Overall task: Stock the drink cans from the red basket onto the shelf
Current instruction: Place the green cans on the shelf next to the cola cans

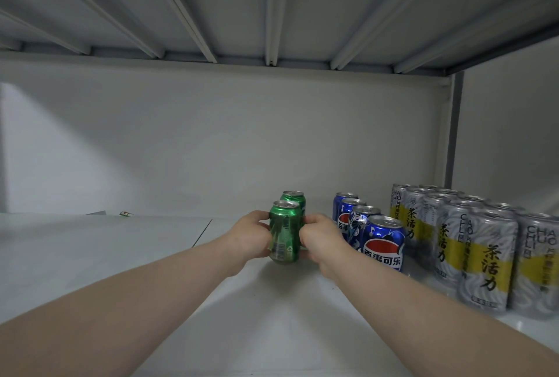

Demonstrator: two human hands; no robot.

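A green drink can [285, 233] stands upright on the white shelf [127, 255], near its middle. My left hand [250, 234] grips its left side and my right hand [321, 239] grips its right side. A second green can [294, 197] stands just behind it, partly hidden. To the right runs a row of blue cola cans [383, 243], front to back. The red basket is out of view.
Several grey-and-yellow tea cans [481, 258] fill the shelf's right end, up to the side wall [508, 134]. The ribbed underside of the shelf above [272, 7] hangs low overhead. Small paper scraps [125, 213] lie at the back left.
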